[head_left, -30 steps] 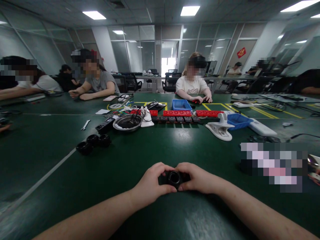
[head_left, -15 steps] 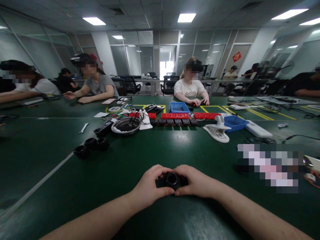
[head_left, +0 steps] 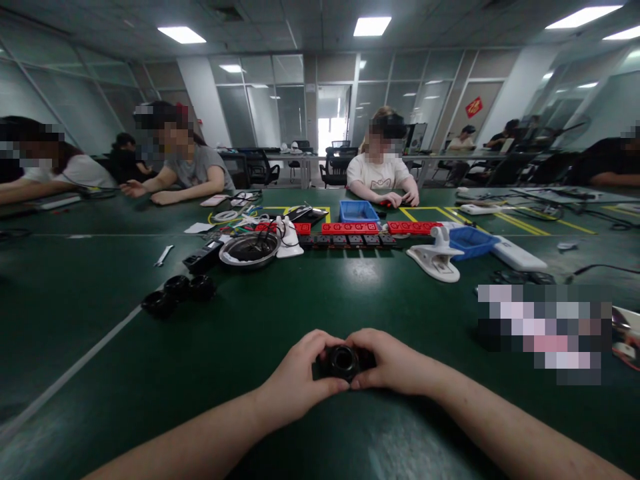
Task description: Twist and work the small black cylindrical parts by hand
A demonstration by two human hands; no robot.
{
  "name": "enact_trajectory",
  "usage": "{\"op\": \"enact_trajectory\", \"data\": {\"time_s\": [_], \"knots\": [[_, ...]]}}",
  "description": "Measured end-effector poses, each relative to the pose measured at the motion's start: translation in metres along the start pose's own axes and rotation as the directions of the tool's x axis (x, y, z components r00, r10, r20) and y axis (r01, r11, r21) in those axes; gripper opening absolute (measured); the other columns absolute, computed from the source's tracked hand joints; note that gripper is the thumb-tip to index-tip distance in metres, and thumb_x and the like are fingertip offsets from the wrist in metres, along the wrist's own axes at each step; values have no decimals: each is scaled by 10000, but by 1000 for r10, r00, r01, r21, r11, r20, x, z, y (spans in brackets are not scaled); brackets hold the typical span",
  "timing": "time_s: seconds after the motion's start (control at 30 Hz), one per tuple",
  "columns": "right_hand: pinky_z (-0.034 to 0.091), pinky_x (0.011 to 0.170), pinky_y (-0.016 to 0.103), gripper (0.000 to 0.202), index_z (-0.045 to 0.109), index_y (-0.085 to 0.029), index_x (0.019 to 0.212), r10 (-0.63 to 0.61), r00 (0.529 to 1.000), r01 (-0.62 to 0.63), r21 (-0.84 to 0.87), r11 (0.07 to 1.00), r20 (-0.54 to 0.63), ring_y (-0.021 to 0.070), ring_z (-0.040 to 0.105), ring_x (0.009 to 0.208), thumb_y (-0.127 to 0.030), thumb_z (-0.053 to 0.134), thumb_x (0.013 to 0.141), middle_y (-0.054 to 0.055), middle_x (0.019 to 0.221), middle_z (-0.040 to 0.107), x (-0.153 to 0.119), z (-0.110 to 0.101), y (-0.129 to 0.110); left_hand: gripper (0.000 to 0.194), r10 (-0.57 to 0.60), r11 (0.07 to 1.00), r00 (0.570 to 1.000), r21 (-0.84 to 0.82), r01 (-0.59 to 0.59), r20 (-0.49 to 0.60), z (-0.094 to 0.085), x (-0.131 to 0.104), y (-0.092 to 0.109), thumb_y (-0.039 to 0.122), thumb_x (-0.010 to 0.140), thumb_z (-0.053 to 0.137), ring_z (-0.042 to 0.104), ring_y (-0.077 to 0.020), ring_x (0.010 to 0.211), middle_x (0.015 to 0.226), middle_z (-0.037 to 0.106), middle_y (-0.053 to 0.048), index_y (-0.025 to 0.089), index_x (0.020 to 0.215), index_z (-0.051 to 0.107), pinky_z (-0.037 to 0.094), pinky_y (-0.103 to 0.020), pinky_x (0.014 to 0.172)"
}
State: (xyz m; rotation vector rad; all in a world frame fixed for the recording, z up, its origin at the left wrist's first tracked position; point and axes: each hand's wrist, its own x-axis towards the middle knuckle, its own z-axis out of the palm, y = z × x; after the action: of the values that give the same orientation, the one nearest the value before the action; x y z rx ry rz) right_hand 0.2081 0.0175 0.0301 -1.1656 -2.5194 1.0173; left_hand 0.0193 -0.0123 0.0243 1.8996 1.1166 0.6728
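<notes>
Close in front of me, a small round black part (head_left: 344, 362) with a hole in its middle sits between my two hands, at or just above the green table (head_left: 240, 353). My left hand (head_left: 300, 370) grips it from the left, thumb in front and fingers behind. From the other side my right hand (head_left: 387, 363) holds it the same way, the fingertips of both hands nearly meeting. The underside of the part is hidden by my fingers. Off to the left stand three black round cup-like parts (head_left: 176, 287) in a cluster.
Across the table lie a metal bowl (head_left: 227, 260), a white clip base (head_left: 437, 257), red socket strips (head_left: 350, 228), a blue bin (head_left: 359, 211) and a wrench (head_left: 164, 255). A co-worker (head_left: 383, 173) sits opposite. A blurred-out item (head_left: 545, 333) lies at the right.
My view has shifted slightly. Both hands stay on the round black part, nearly in the same place.
</notes>
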Motion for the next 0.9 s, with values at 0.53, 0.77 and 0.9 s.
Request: {"op": "enact_trajectory", "data": {"time_s": [0.53,0.77,0.9], "knots": [[378,779,318,571,497,-215,1113,-36,999,36,-30,999,-11,212,489,913,-262,718,589,44,995,543,-9,-4,-13,497,4,1000,999,-7,-4,-52,0,-2,0,259,628,677,459,-177,877,1062,467,-39,229,1084,480,414,-284,735],[376,659,248,251,570,-176,886,-43,998,42,41,998,38,155,510,765,-158,652,649,4,838,545,-5,-6,-7,396,-17,1000,1000,-4,17,5,-2,0,1,212,632,682,474,-159,813,919,511,-11,237,1008,558,409,-266,713],[336,554,210,263,550,-173,821,46,999,-46,16,999,20,128,489,670,-213,702,609,-18,765,528,-2,1,-1,396,-29,999,1000,-16,30,6,-1,0,2,253,613,707,467,-153,781,880,507,-2,236,986,575,394,-256,688]]}}
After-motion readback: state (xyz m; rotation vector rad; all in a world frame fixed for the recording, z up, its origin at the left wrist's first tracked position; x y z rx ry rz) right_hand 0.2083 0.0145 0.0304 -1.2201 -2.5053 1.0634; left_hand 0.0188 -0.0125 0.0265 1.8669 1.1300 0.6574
